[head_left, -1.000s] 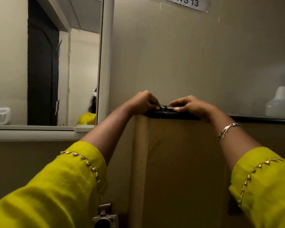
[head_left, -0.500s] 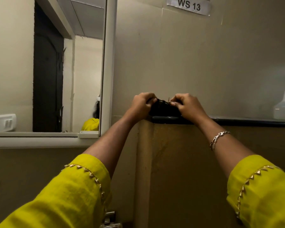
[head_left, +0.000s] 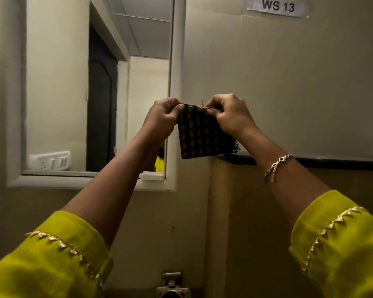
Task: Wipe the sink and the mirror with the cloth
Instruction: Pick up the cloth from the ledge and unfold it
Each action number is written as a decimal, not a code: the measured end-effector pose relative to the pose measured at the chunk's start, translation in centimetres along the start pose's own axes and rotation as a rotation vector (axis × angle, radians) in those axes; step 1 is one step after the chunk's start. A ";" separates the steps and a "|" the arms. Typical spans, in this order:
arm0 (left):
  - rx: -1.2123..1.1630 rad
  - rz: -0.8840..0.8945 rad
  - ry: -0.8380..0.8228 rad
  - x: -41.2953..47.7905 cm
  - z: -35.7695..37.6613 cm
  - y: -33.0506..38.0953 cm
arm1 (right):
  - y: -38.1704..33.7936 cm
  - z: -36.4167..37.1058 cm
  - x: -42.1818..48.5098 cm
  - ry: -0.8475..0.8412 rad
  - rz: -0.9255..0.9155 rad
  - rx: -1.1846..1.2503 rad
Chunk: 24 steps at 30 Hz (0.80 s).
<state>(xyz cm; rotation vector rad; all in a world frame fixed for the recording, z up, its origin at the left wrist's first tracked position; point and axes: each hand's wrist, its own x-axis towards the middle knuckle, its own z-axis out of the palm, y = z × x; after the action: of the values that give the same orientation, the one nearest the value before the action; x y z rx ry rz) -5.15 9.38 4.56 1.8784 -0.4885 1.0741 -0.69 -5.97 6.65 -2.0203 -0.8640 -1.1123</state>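
Between both hands, checked woven cloth

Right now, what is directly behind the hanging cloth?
Behind the cloth, held up by the left hand and right hand, are the beige wall and the dark ledge's left end. What that ledge end holds is covered.

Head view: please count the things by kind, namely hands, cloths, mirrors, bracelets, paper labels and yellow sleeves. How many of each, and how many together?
Hands: 2, left hand and right hand
Checked cloth: 1
Mirror: 1
Bracelet: 1
Paper label "WS 13": 1
Yellow sleeves: 2, left sleeve, right sleeve
Total: 8
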 end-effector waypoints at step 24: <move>0.102 -0.551 -0.173 -19.9 -12.7 -7.0 | -6.7 15.2 -18.9 -0.885 0.349 0.962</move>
<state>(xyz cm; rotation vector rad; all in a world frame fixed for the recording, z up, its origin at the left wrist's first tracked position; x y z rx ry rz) -17.38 22.08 -12.69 2.0381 0.0022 0.5811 -7.25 5.57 -14.73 -1.6247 -1.0923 0.4426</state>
